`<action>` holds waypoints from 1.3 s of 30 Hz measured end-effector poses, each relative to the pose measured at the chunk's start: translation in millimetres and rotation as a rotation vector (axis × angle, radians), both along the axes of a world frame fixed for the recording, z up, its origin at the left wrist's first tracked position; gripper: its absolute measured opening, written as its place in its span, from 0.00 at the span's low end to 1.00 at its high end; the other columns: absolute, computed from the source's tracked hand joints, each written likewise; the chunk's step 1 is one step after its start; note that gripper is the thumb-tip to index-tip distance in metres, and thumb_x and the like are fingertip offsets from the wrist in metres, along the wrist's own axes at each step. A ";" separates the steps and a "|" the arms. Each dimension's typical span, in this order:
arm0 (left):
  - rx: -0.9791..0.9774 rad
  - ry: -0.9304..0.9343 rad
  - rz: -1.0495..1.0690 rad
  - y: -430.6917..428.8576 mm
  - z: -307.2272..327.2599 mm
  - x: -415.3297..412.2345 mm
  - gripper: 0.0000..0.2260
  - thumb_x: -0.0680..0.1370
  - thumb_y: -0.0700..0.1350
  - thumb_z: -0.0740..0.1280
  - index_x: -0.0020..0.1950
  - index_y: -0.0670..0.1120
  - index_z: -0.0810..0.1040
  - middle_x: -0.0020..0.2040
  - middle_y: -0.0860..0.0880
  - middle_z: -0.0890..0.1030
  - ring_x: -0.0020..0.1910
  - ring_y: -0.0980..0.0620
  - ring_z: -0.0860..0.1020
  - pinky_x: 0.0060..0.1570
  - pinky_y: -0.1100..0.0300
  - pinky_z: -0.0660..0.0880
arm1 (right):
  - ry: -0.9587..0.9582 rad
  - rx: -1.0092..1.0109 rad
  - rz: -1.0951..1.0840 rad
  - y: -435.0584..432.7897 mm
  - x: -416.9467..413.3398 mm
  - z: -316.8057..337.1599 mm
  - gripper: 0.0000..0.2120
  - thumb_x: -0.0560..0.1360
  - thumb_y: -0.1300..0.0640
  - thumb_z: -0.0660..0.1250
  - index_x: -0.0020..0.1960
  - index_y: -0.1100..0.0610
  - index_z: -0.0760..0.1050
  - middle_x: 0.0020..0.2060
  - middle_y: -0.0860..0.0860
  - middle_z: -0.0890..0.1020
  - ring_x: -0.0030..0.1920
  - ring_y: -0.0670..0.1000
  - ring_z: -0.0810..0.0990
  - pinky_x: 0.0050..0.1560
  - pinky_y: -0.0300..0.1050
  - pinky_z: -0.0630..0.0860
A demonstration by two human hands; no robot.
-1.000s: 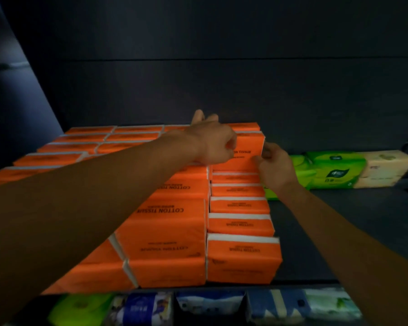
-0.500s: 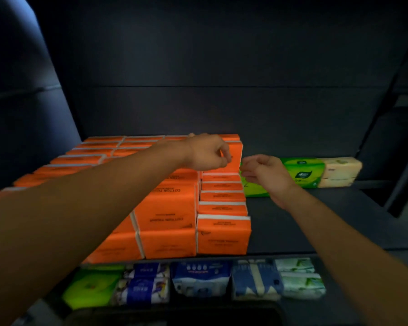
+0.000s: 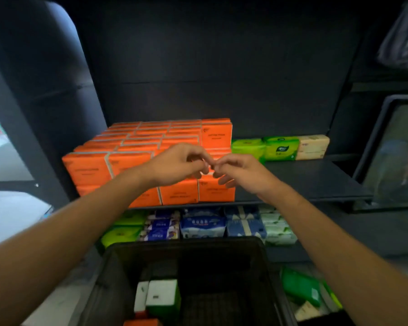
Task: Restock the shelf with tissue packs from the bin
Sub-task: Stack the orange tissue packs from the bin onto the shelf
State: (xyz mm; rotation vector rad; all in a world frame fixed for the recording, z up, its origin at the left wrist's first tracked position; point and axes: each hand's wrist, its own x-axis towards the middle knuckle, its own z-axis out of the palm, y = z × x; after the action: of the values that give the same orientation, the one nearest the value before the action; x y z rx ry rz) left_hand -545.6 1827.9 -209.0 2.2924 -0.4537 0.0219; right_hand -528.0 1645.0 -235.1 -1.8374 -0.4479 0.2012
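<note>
Rows of orange tissue packs (image 3: 132, 142) fill the left half of the dark shelf (image 3: 311, 177), stacked two high. One orange pack (image 3: 216, 135) stands upright at the back right of the block. My left hand (image 3: 174, 163) and my right hand (image 3: 240, 172) hover in front of the orange packs with fingertips almost meeting. Both have loosely curled fingers and hold nothing. Below, the dark bin (image 3: 264, 278) holds a green and white pack (image 3: 161, 297) and a bit of an orange pack (image 3: 141, 323).
Two green packs (image 3: 266, 149) and a beige pack (image 3: 312, 147) lie at the shelf's back right. A lower shelf carries green, blue and white packs (image 3: 203, 225). More green packs (image 3: 302, 288) lie right of the bin. A dark framed panel (image 3: 372, 147) stands at the right.
Both hands have let go of the upright orange pack and drawn back from the shelf toward me. The view has pulled back and tilted down, bringing the bin into sight.
</note>
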 end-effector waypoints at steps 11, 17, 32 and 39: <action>-0.075 0.231 0.154 24.0 -124.0 -85.1 0.08 0.78 0.36 0.63 0.50 0.46 0.79 0.41 0.49 0.81 0.36 0.59 0.78 0.40 0.67 0.75 | 0.161 0.002 -0.049 15.1 -68.1 -112.0 0.08 0.80 0.59 0.62 0.44 0.55 0.78 0.38 0.52 0.83 0.34 0.47 0.79 0.37 0.39 0.74; -0.013 0.363 0.244 50.4 -189.6 -94.5 0.08 0.79 0.40 0.62 0.50 0.50 0.78 0.42 0.50 0.82 0.41 0.56 0.80 0.42 0.63 0.76 | 0.302 -0.156 0.066 43.3 -73.5 -166.4 0.08 0.81 0.58 0.60 0.51 0.58 0.78 0.42 0.52 0.82 0.40 0.49 0.80 0.40 0.39 0.76; 0.199 0.737 0.434 111.1 -337.2 -142.3 0.10 0.78 0.43 0.62 0.56 0.45 0.81 0.55 0.47 0.81 0.54 0.49 0.78 0.48 0.62 0.70 | 0.517 -0.400 0.206 148.4 -104.2 -347.4 0.12 0.75 0.62 0.64 0.35 0.50 0.75 0.36 0.55 0.82 0.32 0.49 0.76 0.31 0.41 0.71; 0.162 0.918 0.642 131.4 -409.7 -145.9 0.26 0.78 0.47 0.62 0.72 0.37 0.62 0.71 0.37 0.66 0.70 0.41 0.66 0.64 0.59 0.62 | 0.692 -0.450 0.019 170.2 -100.8 -427.3 0.13 0.76 0.55 0.67 0.34 0.50 0.69 0.34 0.51 0.77 0.40 0.55 0.77 0.42 0.49 0.73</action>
State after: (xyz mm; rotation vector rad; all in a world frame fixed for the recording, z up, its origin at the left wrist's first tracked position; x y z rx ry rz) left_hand -691.5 1959.3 -618.6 2.2161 0.7646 -0.7295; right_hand -628.7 1815.1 -662.3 -2.0434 0.0780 0.9773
